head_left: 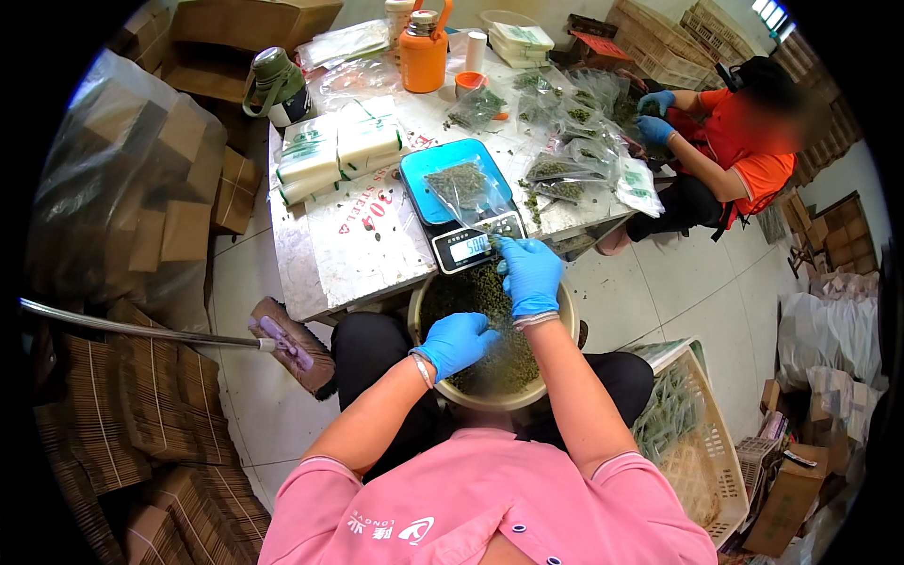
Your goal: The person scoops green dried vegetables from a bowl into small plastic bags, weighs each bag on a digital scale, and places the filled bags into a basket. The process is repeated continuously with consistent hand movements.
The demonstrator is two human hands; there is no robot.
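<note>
Fingers (509, 249) of the right hand (534, 279), bent and nearly closed, reach the scale's (431, 201) near right corner; some green shows at their tips, but whether they pinch it is unclear. Just ahead and left of them, a bag (463, 191) of green bits (453, 181) lies on the scale. Nearer the body, the left hand's (456, 344) fingers curl loosely above a tub (569, 313) of green bits, their hold, if any, hidden. Ahead and right of the right fingertips lie filled bags (570, 169).
</note>
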